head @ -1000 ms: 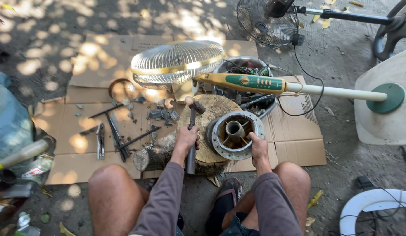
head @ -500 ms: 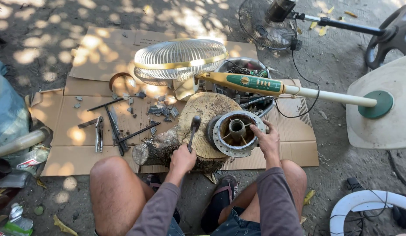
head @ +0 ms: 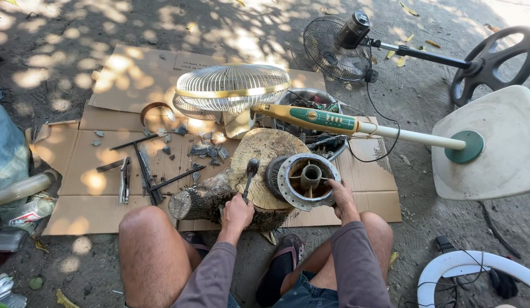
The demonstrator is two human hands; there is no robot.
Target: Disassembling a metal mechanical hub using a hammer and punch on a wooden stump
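1. Dismantling a fan motor (head: 306, 179) on a log block (head: 259, 165) is judged to be the step in hand: the round metal housing lies tilted on the cut face of the block, open side up, with its centre hub exposed.
2. Left hand (head: 237, 212): closed fully around the handle of a hammer (head: 249, 177). The hammer head points up and away from the hand, hanging just left of the motor and apart from it.
3. Right hand (head: 340, 197): fingers curled over the near right rim of the motor, steadying it. The grip is partial, not a full wrap.
4. Next move, as a judgement: a strike would call for the right hand to hold the housing firm, with fingers kept off the struck area, since the housing rests tilted and could slip off the block.
5. Left of the left hand, well apart, loose tools (head: 140, 171) lie on flattened cardboard (head: 105, 148).
6. Beyond both hands, a stand fan (head: 236, 91) lies on its side.
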